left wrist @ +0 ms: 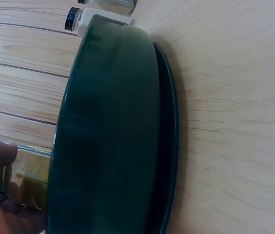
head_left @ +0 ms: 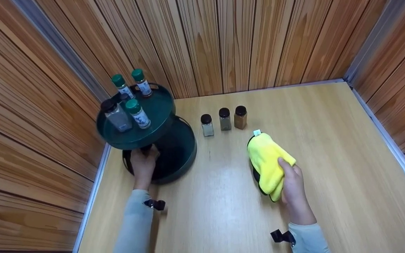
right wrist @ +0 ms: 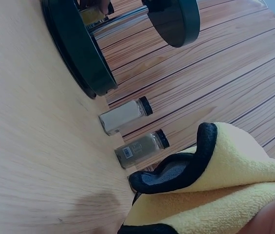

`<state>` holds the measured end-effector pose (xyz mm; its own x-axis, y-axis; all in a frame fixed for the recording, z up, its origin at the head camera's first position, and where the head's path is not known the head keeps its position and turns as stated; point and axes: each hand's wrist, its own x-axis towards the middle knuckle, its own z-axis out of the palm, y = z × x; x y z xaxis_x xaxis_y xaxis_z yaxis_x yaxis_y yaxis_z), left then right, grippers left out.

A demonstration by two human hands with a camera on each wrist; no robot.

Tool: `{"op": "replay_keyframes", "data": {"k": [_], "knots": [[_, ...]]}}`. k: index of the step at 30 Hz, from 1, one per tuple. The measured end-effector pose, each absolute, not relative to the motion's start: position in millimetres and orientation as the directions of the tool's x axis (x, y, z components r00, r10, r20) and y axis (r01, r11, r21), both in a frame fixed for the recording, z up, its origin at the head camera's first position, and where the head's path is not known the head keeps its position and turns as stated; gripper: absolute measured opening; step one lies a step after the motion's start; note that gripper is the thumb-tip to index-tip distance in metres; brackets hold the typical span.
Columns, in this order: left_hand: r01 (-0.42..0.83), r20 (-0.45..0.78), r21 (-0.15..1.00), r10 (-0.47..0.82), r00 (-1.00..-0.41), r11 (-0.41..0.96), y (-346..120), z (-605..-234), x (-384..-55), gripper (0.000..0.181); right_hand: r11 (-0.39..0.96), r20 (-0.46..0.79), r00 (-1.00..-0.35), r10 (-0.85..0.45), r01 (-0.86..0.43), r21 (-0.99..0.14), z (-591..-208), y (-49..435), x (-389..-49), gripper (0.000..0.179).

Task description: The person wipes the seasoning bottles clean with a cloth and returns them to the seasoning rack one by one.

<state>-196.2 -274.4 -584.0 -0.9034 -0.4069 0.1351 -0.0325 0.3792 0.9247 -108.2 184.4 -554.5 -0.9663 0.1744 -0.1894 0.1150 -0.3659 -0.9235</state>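
My left hand [head_left: 144, 163] reaches between the tiers of a dark green two-tier round rack [head_left: 164, 128]. In the left wrist view its fingers grip a spice jar [left wrist: 32, 178] with yellowish contents and a dark cap, above the lower tier; its base is hidden by the tier's wall. My right hand [head_left: 295, 186] holds a folded yellow cloth [head_left: 267, 161] with black edging over the table, thumb on top. Left of the cloth stand a white-filled jar [head_left: 207, 127], a greyish-green one [head_left: 225, 120] and a brown one [head_left: 240, 118], all black-capped.
On the upper tier stand several bottles: green-capped ones [head_left: 141, 117] and a larger dark-capped jar [head_left: 118, 117]. Wood-panelled walls [head_left: 220, 49] enclose the table [head_left: 209, 211] at the back and both sides. The rack stands close to the left wall.
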Motion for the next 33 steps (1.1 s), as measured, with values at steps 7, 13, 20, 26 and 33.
{"op": "replay_keyframes", "data": {"k": [7, 13, 20, 26, 33], "knots": [[-0.037, 0.110, 0.941, -0.405, -0.908, 0.337, -275.1, -585.3, -196.2, 0.033, -0.370, -0.174, -0.973, 0.154, 0.106, -0.923, -554.1, 184.2, -107.5, 0.037], [-0.036, 0.123, 0.930, -0.403, -0.907, 0.365, -278.1, -587.3, -194.0, 0.024, -0.367, -0.191, -0.967, 0.171, 0.118, -0.923, -554.0, 183.6, -107.2, 0.039], [-0.013, 0.098, 0.957, -0.367, -0.925, 0.289, -278.6, -582.4, -197.4, 0.018, -0.361, -0.185, -0.966, 0.180, 0.110, -0.926, -553.2, 183.7, -109.6, 0.040], [-0.011, 0.103, 0.953, -0.358, -0.928, 0.302, -278.7, -584.4, -196.1, 0.019, -0.361, -0.187, -0.966, 0.177, 0.113, -0.926, -553.1, 182.5, -108.7, 0.040], [-0.007, 0.149, 0.919, -0.366, -0.919, 0.393, -277.7, -583.0, -195.2, 0.021, -0.371, -0.181, -0.969, 0.169, 0.108, -0.923, -553.5, 182.8, -107.4, 0.039]]}}
